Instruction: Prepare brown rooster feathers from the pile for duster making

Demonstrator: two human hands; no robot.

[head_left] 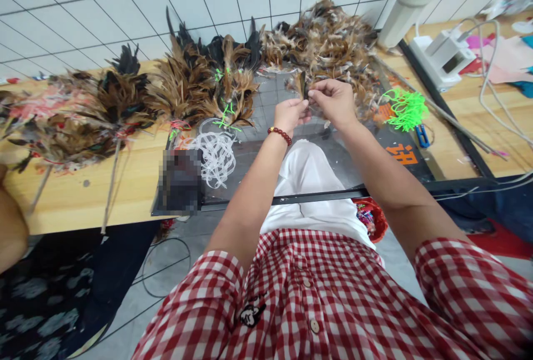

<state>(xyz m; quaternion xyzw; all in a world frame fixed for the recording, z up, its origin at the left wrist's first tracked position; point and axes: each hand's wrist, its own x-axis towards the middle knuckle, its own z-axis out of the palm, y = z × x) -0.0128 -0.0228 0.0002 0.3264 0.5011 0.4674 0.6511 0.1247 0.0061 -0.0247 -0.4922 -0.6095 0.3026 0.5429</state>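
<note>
Between the fingers of my left hand [291, 115], a small bunch of brown and dark feathers [303, 89] stands upright. My right hand [335, 103] is pinched closed right beside it, its fingertips close against the bunch. Whatever lies in that pinch is too small to make out. Both hands are over a dark glass-like panel [258, 154] on the table. Just behind them spreads a big loose heap of brown feathers [328, 38]. Tied feather bundles [187, 71] with dark tips lie to the left of the hands.
Clear plastic strips [214, 157] lie left, bright green cords [403, 109] and a blue clip-like tool [422, 136] right. A pale bottle [410, 7] and a white power adapter [447, 57] stand at the back right. Feather bundles on sticks [112, 182] lie near another person's arm [12, 221].
</note>
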